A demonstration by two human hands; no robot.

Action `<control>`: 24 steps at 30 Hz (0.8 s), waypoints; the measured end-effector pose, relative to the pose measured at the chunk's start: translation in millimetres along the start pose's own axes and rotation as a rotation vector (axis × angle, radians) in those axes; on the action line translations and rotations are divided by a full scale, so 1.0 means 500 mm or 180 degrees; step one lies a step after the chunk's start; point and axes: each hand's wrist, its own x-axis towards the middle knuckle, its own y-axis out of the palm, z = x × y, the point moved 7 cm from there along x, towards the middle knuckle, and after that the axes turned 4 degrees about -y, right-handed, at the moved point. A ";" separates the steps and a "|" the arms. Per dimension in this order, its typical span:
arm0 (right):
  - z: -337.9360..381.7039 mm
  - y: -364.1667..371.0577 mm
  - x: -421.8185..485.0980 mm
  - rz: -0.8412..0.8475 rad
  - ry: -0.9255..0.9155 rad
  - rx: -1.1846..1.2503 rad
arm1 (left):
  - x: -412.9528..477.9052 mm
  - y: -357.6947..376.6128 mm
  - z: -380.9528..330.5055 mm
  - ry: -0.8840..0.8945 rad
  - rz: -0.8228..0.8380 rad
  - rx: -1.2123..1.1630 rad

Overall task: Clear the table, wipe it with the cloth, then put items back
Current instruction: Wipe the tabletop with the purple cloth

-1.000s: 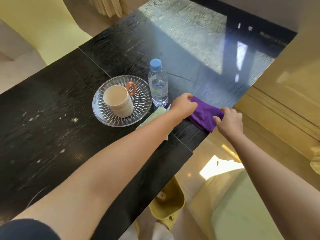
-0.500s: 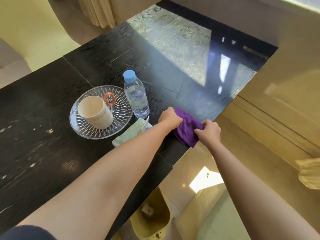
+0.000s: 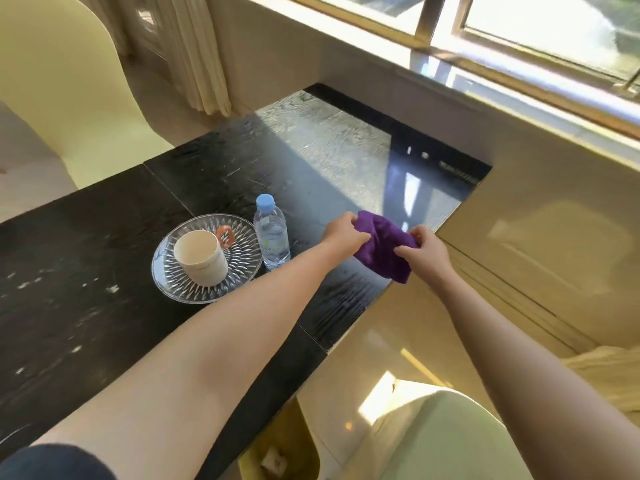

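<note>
Both hands hold a purple cloth [image 3: 382, 247] above the right edge of the black table [image 3: 86, 271]. My left hand [image 3: 343, 232] pinches its left side and my right hand [image 3: 424, 252] grips its right side, so the cloth hangs bunched between them. To the left stands a clear water bottle [image 3: 272, 233] with a blue cap. Beside it a cream mug [image 3: 202, 258] with an orange handle sits on a clear glass plate [image 3: 173, 282]. My left forearm hides the table just below the bottle.
A pale yellow chair [image 3: 62, 81] stands at the table's far left side, and another chair seat [image 3: 440, 441] is near me on the right. A cream wall unit [image 3: 554, 237] and a window sill border the table on the right. White specks dot the left tabletop.
Both hands have lifted the purple cloth off the table edge and bunched it between them. The view has tilted up, showing the window. The green packet by the bottle is now hidden.
</note>
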 end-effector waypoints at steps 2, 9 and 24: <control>0.042 -0.020 -0.017 -0.0049 -0.0087 -0.0012 | -0.026 -0.030 -0.032 0.0127 -0.0026 -0.0061; 0.186 -0.035 -0.097 -0.0109 -0.0407 0.0065 | -0.128 -0.161 -0.071 0.0396 -0.0306 -0.0247; 0.461 0.287 -0.488 0.0718 -0.1134 0.0687 | -0.506 -0.568 0.202 0.0706 -0.1067 -0.0579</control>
